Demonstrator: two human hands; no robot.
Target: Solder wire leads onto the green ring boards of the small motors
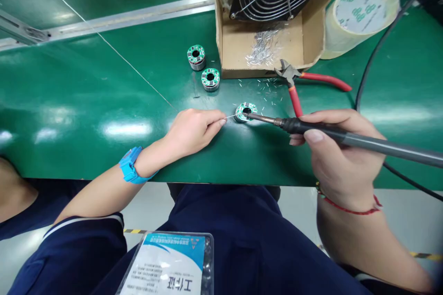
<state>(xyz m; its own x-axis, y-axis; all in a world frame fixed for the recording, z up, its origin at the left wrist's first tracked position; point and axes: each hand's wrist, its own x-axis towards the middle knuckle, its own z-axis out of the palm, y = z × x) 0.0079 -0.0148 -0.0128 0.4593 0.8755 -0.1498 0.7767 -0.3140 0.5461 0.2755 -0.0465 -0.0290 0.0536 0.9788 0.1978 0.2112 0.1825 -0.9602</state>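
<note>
Board [241, 111] sits between left hand [194, 132] and right hand [346, 156], nearer the left.

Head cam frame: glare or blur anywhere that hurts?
Head view: bright glare patches on the green tabletop, strongest left of the left hand; head view: whitish reflections on the badge holder; head view: circuit board under the soldering iron fairly sharp, but joints too small to judge.
</note>
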